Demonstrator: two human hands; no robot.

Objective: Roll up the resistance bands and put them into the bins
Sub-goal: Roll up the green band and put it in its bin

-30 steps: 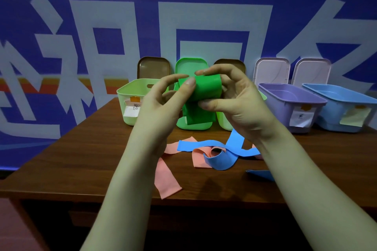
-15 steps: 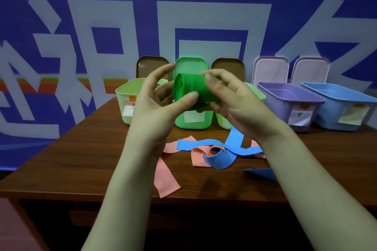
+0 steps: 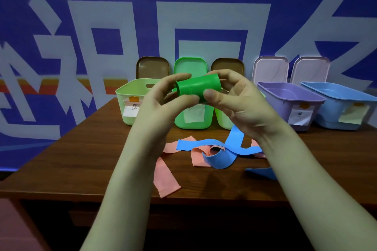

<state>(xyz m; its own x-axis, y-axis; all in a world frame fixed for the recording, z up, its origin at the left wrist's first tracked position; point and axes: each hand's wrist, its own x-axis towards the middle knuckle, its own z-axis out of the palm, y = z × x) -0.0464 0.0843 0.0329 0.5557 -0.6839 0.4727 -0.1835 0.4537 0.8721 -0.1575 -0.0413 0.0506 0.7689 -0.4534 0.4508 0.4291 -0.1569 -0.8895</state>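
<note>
The green band (image 3: 197, 88) is wound into a short, fat roll and held up in the air between the two hands, above the bench (image 3: 81, 159) and touching neither it nor any bin. The left hand (image 3: 161, 106) grips the roll's left end, thumb underneath and fingers curled over the top. The right hand (image 3: 240, 106) pinches the right end, its thumb pressed on the near face and its fingers wrapped round the far side.

Just behind and below the roll stands the green bin (image 3: 191, 120), partly hidden by both hands. A pale green bin (image 3: 130, 96) sits beyond the left hand, and another pale green one (image 3: 222, 120) peeks out under the right palm. Past the right hand come the purple bin (image 3: 289, 98) and then the blue bin (image 3: 342, 104).

Below the hands, loose on the bench, a blue band (image 3: 224, 149) lies tangled over a pink band (image 3: 165, 177), whose long end runs out near the left forearm
</note>
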